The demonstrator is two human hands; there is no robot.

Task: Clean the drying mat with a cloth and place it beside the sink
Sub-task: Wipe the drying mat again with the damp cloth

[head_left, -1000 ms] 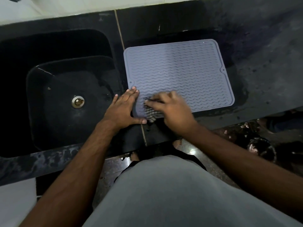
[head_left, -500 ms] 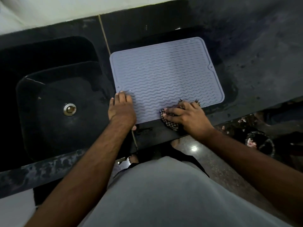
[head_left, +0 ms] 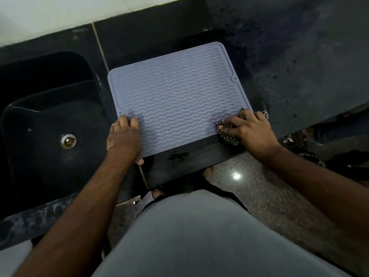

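A grey ribbed drying mat (head_left: 175,96) lies flat on the black counter just right of the sink (head_left: 50,124). My left hand (head_left: 123,138) presses on the mat's near left corner, fingers fairly straight, thumb at the mat's front edge. My right hand (head_left: 249,128) grips a black-and-white checked cloth (head_left: 227,136) at the mat's near right corner. Most of the cloth is hidden under the hand; a bit shows beyond the knuckles.
The black counter (head_left: 299,80) stretches to the right of the mat, speckled and damp. A wet smear (head_left: 177,155) marks the front edge. The sink has a metal drain (head_left: 68,141). Speckled floor and dark objects (head_left: 329,148) lie below right.
My right hand has swept the cloth rightwards along the mat's front edge, from near the left corner to the right corner. My left hand stays on the left corner. The view shifted.
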